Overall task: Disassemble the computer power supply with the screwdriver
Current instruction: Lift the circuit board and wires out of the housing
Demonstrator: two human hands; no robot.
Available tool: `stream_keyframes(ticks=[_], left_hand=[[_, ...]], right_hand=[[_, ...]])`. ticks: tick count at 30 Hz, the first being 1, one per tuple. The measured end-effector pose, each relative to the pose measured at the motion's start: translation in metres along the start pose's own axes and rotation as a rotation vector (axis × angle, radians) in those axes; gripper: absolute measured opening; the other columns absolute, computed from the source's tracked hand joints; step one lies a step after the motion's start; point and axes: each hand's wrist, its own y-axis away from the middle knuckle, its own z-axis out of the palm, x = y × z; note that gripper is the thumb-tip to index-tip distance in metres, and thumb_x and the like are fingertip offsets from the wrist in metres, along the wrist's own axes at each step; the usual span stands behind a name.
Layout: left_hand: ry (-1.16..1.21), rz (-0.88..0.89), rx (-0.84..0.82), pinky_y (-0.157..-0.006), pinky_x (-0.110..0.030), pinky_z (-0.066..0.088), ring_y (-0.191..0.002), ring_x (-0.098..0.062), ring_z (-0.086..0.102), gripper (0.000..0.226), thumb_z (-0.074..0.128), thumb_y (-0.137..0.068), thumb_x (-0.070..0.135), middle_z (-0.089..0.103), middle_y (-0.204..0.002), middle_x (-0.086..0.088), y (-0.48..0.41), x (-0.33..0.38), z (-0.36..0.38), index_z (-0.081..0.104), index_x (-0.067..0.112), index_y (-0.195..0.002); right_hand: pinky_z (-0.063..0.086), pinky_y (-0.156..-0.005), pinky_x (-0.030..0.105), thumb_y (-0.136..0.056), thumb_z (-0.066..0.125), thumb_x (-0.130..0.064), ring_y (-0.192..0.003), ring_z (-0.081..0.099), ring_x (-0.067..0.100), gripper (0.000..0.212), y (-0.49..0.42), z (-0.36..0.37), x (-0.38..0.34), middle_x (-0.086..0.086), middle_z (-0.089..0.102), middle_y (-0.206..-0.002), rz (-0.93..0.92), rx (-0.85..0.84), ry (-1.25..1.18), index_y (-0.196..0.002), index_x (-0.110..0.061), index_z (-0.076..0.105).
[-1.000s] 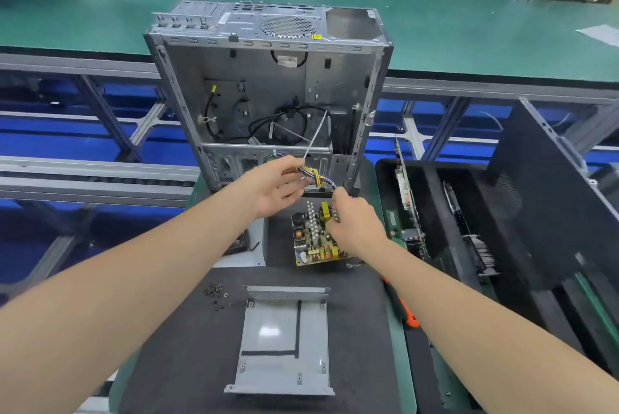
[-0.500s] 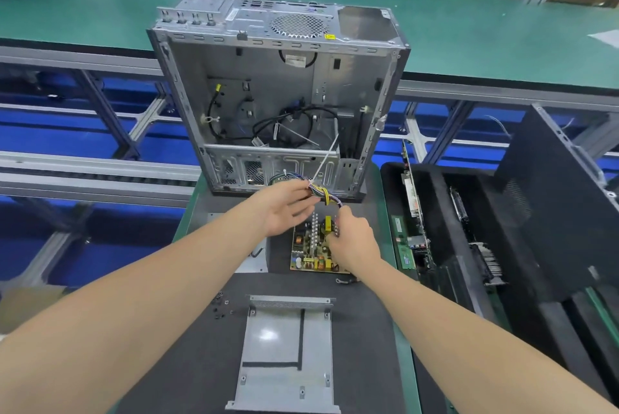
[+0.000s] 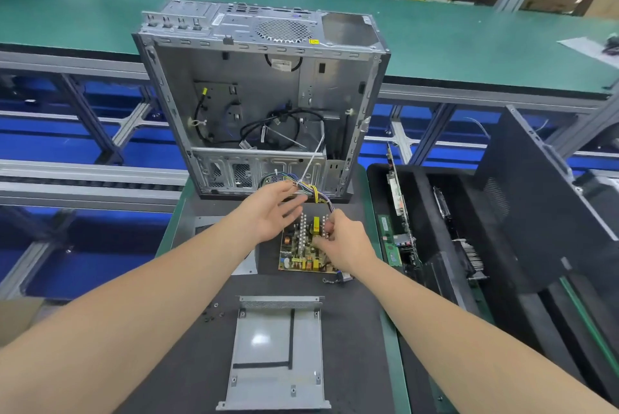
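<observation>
Table: the dark grey mat-topped table point(image 3: 355, 340) with its green edge carries everything you are working on.
Case: the open grey sheet-metal computer case point(image 3: 234, 89) stands at the far end of the table. It holds only loose black cables and a perforated lower bay.
Tray: the black plastic tray point(image 3: 432, 199) sits to your right. It holds green circuit cards standing on edge and a finned metal part, and a black perforated side panel point(image 3: 536, 212) leans over it.
Cover: the flat grey metal power supply cover point(image 3: 278, 353) lies nearest you, already off and apart from the board.
Board: the green-brown power supply circuit board point(image 3: 296, 254) lies flat between the cover and the case. Its long axis runs away from you.
Left hand: your left hand point(image 3: 268, 216) reaches past the board's far left corner. Its fingers are loosely spread, with the tips touching the wires, and I see no closed grip.
Right hand: your right hand point(image 3: 346, 243) rests on the board's right half and is the hand nearer the board. Its fingers are curled and seem to pinch the wires where they leave the board.
Wires: the yellow, purple and black wire bundle point(image 3: 315, 194) rises from the board's far right corner. From there it runs up and left toward the case, so freeing it likely means pulling away from the board.
Screws: small dark loose screws point(image 3: 211, 311) lie just left of the cover.
Screwdriver: not in view.
</observation>
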Motion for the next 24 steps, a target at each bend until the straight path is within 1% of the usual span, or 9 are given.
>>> stream_keyframes(ticks=[2, 5, 8, 13, 15, 17, 18, 21, 24], left_hand=[[0.066, 0.026, -0.016, -0.09, -0.037, 0.053, -0.112, -0.021, 0.068, 0.024, 0.052, -0.108, 0.012, 0.06, -0.141, -0.005, 0.001, -0.002, -0.004, 0.056, 0.017, -0.131], [0.088, 0.035, -0.059, -0.091, -0.039, 0.053, -0.12, -0.022, 0.065, 0.034, 0.05, -0.109, 0.012, 0.057, -0.147, -0.005, 0.006, -0.006, -0.009, 0.051, 0.011, -0.142], [0.04, 0.039, -0.113, -0.097, -0.042, 0.052, -0.127, -0.021, 0.061, 0.037, 0.051, -0.109, 0.017, 0.064, -0.143, 0.0, 0.012, -0.006, -0.013, 0.048, 0.015, -0.146], [-0.11, 0.076, -0.158, -0.103, -0.043, 0.051, -0.128, -0.021, 0.062, 0.034, 0.053, -0.109, 0.023, 0.067, -0.139, 0.004, 0.03, -0.003, -0.027, 0.055, 0.024, -0.142], [-0.188, 0.101, -0.138, -0.103, -0.043, 0.053, -0.124, -0.021, 0.065, 0.029, 0.055, -0.108, 0.023, 0.071, -0.134, 0.003, 0.04, -0.002, -0.034, 0.061, 0.025, -0.137], [-0.27, 0.139, -0.1, -0.101, -0.042, 0.055, -0.119, -0.022, 0.069, 0.027, 0.059, -0.106, 0.021, 0.074, -0.129, 0.002, 0.053, 0.0, -0.042, 0.065, 0.024, -0.131], [-0.312, 0.165, -0.074, -0.099, -0.041, 0.057, -0.116, -0.023, 0.071, 0.025, 0.061, -0.104, 0.019, 0.075, -0.127, 0.001, 0.06, 0.001, -0.047, 0.068, 0.023, -0.128], [-0.464, 0.258, -0.011, -0.092, -0.04, 0.06, -0.105, -0.025, 0.076, 0.024, 0.073, -0.096, 0.016, 0.077, -0.119, -0.002, 0.081, 0.004, -0.068, 0.074, 0.021, -0.119], [-0.604, 0.324, 0.026, -0.085, -0.037, 0.058, -0.089, -0.021, 0.076, 0.018, 0.069, -0.096, 0.014, 0.08, -0.109, -0.005, 0.101, 0.008, -0.1, 0.073, 0.019, -0.113]], right_hand=[[0.056, -0.074, 0.038, -0.088, 0.076, -0.03, -0.082, 0.066, 0.026, 0.028, 0.004, -0.004, 0.0, 0.007, 0.067, -0.09, -0.005, -0.003, 0.012, -0.1, -0.018, 0.053], [0.055, -0.073, 0.032, -0.087, 0.077, -0.025, -0.083, 0.066, 0.022, 0.021, 0.011, -0.009, 0.001, 0.002, 0.069, -0.088, -0.049, -0.014, 0.045, -0.099, -0.02, 0.06], [0.055, -0.08, 0.032, -0.084, 0.075, -0.016, -0.091, 0.064, 0.02, 0.021, 0.019, -0.014, 0.002, 0.0, 0.069, -0.093, -0.069, -0.044, 0.078, -0.102, -0.022, 0.066], [0.052, -0.088, 0.027, -0.087, 0.071, -0.022, -0.097, 0.065, 0.017, 0.021, 0.039, -0.024, 0.003, -0.005, 0.074, -0.097, -0.101, -0.063, 0.141, -0.107, -0.024, 0.071], [0.048, -0.078, 0.015, -0.086, 0.07, -0.021, -0.093, 0.065, 0.013, 0.023, 0.048, -0.029, 0.003, -0.006, 0.074, -0.099, -0.118, -0.061, 0.16, -0.11, -0.025, 0.071], [0.037, -0.066, 0.0, -0.087, 0.07, -0.02, -0.086, 0.064, 0.008, 0.023, 0.059, -0.034, 0.0, -0.007, 0.073, -0.101, -0.144, -0.045, 0.159, -0.11, -0.023, 0.072], [0.036, -0.065, 0.0, -0.088, 0.07, -0.02, -0.081, 0.062, 0.004, 0.022, 0.064, -0.037, -0.002, -0.007, 0.073, -0.101, -0.156, -0.035, 0.148, -0.109, -0.023, 0.072], [0.045, -0.073, 0.01, -0.089, 0.069, -0.019, -0.078, 0.062, 0.0, 0.018, 0.08, -0.039, -0.017, -0.011, 0.072, -0.099, -0.191, -0.01, 0.105, -0.105, -0.026, 0.073], [0.051, -0.077, 0.017, -0.09, 0.067, -0.018, -0.079, 0.068, 0.004, 0.016, 0.09, -0.03, -0.045, -0.015, 0.071, -0.095, -0.252, -0.004, 0.052, -0.102, -0.025, 0.074]])
